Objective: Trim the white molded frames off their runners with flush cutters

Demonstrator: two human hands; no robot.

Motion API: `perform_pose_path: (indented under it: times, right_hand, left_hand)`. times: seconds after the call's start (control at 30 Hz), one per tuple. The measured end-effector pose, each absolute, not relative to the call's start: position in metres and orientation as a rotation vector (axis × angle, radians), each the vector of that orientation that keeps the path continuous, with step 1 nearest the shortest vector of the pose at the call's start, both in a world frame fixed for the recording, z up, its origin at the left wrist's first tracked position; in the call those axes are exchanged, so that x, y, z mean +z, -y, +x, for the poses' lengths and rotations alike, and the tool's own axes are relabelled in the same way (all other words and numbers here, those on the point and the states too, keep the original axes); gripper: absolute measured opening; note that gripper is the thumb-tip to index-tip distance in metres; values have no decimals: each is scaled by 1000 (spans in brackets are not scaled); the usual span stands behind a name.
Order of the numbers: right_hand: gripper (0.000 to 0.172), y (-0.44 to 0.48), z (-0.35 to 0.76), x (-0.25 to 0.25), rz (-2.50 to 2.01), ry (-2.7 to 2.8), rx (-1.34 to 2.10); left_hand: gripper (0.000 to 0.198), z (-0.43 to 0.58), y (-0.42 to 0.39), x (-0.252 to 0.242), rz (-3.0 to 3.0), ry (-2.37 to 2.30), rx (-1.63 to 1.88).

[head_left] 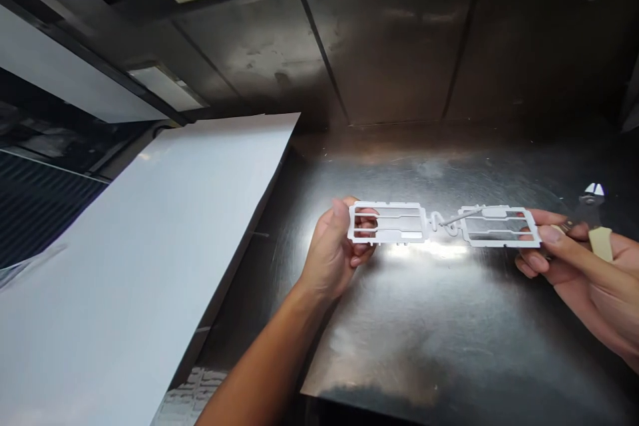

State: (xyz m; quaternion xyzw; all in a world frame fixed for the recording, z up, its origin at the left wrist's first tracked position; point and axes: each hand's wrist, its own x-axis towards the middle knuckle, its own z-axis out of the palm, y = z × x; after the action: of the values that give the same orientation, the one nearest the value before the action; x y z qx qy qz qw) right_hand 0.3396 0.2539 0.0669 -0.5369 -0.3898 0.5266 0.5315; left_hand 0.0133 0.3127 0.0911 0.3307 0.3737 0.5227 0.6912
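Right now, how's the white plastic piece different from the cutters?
The white plastic piece is pale all over; the cutters have dark metal and yellowish handles. The piece stretches crosswise between the left hand and right hand, while the cutters point away, tucked in the right hand alone. Both are held above the metal table.

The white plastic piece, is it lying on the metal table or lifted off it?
Lifted off. The left hand and the right hand grip the white plastic piece by its ends, curling behind it, above the metal table.
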Motion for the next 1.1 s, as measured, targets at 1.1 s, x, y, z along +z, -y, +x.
perform_pose_path:
  times: [1.1]
  right_hand:
    - [26, -256, 340, 77, -1313, 844, 1445]
  left_hand:
    - [79, 5, -315, 73, 802, -739, 965]
